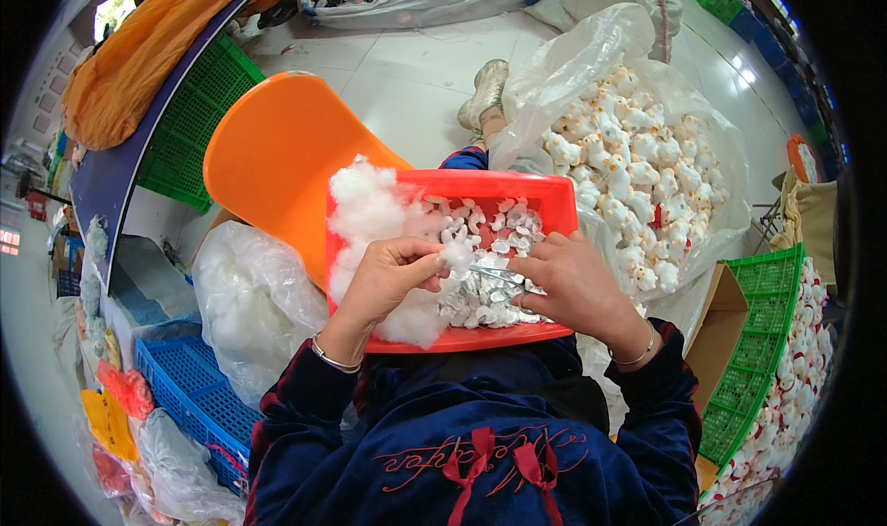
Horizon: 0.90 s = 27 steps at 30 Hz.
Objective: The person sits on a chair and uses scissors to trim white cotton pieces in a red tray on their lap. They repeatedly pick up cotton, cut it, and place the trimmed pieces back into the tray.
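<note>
On my lap a red plastic tub (pixel 552 187) holds a heap of white fluffy stuffing (pixel 377 202) on its left and many small white fabric pieces (pixel 490 306) on its right. Above the tub, my left hand (pixel 395 275) pinches a small white stuffed piece (pixel 455 255) between thumb and fingertips. Slim metal forceps (pixel 496 273) are gripped in my right hand (pixel 580 287), their tips pointing left at that piece. Whether the tips are inside it I cannot tell.
An orange chair (pixel 282 161) stands beyond the tub to the left. A clear bag of stuffing (pixel 248 299) and a blue crate (pixel 196 392) are at left. At right lie an open bag of small white stuffed toys (pixel 647 170) and a green crate (pixel 759 341).
</note>
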Available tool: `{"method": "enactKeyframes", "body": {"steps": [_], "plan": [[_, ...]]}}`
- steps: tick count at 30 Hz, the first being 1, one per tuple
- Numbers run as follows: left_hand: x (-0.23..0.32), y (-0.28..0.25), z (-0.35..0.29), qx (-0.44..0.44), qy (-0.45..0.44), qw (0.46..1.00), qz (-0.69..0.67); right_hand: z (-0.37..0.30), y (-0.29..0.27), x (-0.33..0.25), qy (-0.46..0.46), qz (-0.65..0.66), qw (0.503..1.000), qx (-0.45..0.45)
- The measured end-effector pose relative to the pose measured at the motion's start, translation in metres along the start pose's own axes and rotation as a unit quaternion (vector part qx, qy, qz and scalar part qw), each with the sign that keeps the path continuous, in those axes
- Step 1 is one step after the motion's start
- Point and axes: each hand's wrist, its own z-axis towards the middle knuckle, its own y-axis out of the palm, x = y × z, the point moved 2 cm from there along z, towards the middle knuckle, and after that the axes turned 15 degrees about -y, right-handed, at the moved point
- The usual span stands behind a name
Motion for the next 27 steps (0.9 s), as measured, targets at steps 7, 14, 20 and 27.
{"method": "enactKeyframes", "body": {"steps": [7,14,20,27], "plan": [[-0.006,-0.003,0.004,0.082,0.099,0.991,0.027,-0.022,-0.006,0.01,0.039,0.07,0.995,0.051],[0.003,0.011,-0.008,0.135,0.137,0.969,0.152,-0.012,-0.001,0.006,0.025,0.044,0.997,0.061],[0.002,0.008,-0.007,0.081,0.113,0.987,0.081,-0.013,0.004,0.009,0.027,0.045,0.998,0.027],[0.003,0.008,-0.005,0.005,0.064,0.994,0.087,-0.008,0.005,0.009,0.007,0.076,0.997,-0.019]]}}
